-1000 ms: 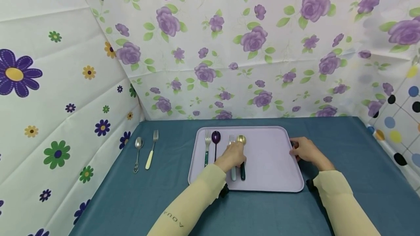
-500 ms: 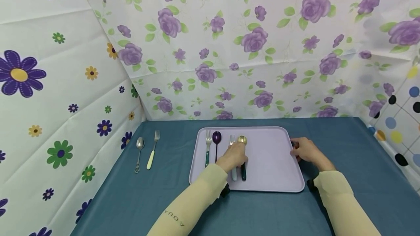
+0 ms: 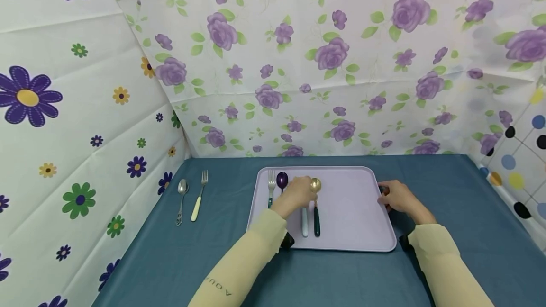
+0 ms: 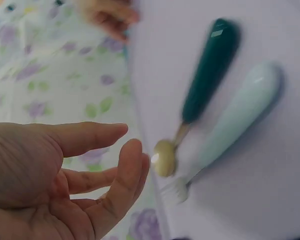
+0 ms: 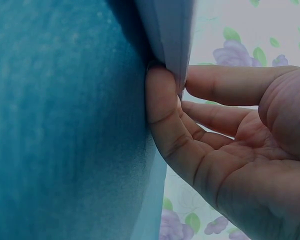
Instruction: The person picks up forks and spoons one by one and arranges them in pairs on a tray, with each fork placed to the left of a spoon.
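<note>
My left hand hovers over the lilac tray, fingers loosely bent and thumb apart from them, holding nothing. Beneath and beside it lie a gold spoon with a dark green handle and a fork with a pale blue handle; the hand covers the fork's tines in the head view. Further left on the tray are a fork with a green handle and a dark purple spoon, both partly behind the left hand and arm. My right hand pinches the tray's right edge, thumb on top and fingertips below.
On the blue-green tablecloth, left of the tray, lie a silver spoon with an ornate handle and a fork with a cream handle. Flower-patterned sheets stand behind and at the left of the table.
My left hand has come off the gold spoon and pale blue fork, moving slightly left and away from me. The right hand keeps its hold on the tray's edge.
</note>
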{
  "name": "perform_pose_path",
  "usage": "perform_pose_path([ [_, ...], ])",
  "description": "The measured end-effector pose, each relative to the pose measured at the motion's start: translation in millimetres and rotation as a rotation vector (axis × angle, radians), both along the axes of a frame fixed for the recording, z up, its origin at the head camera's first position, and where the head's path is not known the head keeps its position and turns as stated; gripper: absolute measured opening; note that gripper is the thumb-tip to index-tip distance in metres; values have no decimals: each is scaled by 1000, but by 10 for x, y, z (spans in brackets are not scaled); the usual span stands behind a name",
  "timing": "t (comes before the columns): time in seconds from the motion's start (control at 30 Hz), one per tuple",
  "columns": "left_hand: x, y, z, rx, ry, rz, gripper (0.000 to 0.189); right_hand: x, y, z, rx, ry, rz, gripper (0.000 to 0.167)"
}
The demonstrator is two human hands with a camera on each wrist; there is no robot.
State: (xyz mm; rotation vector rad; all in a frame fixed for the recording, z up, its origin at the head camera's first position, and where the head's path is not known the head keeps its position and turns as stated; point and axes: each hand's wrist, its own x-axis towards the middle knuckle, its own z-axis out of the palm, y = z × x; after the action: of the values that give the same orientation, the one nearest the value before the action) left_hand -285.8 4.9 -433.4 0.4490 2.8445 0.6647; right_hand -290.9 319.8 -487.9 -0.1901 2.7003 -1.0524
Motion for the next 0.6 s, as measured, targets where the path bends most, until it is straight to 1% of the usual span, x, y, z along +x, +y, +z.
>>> perform_pose_path([
  [0.1, -37, -142, 91, 77, -34, 32, 45, 1, -1, -11, -6, 1, 3, 61],
  [0.2, -69, -299, 152, 152, -49, 40, 48, 5, -1, -14, -6, 4, 0, 61],
  [0.27, -82, -394, 169, 182, -38, 37, 44, 6, 1, -15, -7, 6, -2, 61],
  [0.33, -95, -475, 161, 194, -13, 33, 43, 5, 4, -16, -9, 8, -2, 61],
  [0.43, -104, -559, 130, 187, 37, 27, 42, -1, 11, -22, -15, 8, -5, 61],
  [0.53, -109, -619, 85, 178, 82, 25, 40, -5, 11, -31, -22, 6, -8, 61],
  [0.6, -108, -654, 62, 175, 102, 35, 39, -8, 14, -41, -23, 7, -8, 60],
])
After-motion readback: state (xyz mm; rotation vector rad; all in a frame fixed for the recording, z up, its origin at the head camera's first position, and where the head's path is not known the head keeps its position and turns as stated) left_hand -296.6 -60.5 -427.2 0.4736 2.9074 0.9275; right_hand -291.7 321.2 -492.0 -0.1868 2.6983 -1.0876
